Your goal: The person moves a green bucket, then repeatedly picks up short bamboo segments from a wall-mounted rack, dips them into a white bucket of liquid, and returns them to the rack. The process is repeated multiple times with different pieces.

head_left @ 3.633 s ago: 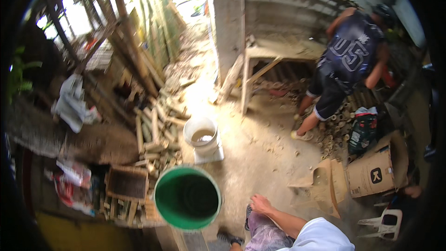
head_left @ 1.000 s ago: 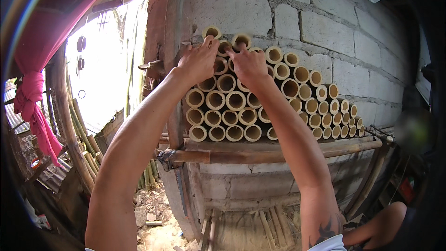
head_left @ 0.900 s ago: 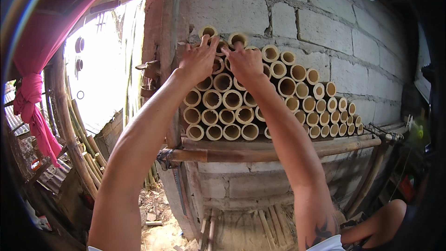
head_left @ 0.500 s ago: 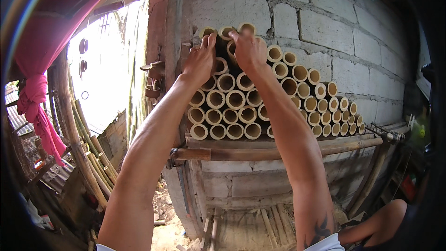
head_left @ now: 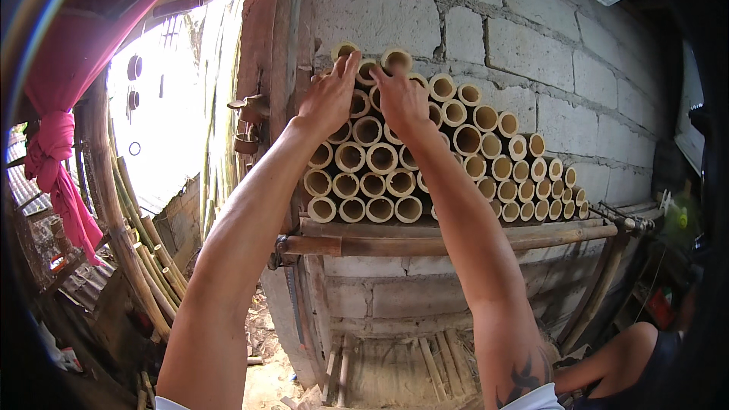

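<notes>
Cut bamboo tubes point(head_left: 367, 131) lie stacked with their open ends toward me. My left hand point(head_left: 328, 99) is at the upper left of the pile, its fingers closed against the upper left bamboo tube point(head_left: 345, 48) and beside a middle tube point(head_left: 367, 70). My right hand point(head_left: 402, 100) grips the bamboo tube at the top right point(head_left: 396, 59), and its finger reaches the middle tube's rim. The middle tube sits lower than the two at its sides. My hands and forearms hide part of the stack.
The stack rests on a shelf with a bamboo front rail point(head_left: 456, 244), against a block wall point(head_left: 524, 49). A wooden post point(head_left: 262, 30) stands at its left. Pink cloth point(head_left: 57, 137) hangs at far left, near leaning bamboo poles point(head_left: 156, 273). A person's bent knee point(head_left: 638, 345) shows at lower right.
The middle tube has gone down between its neighbours, and my hands have come slightly lower with it. The top right tube is also a little lower. The view has shifted slightly.
</notes>
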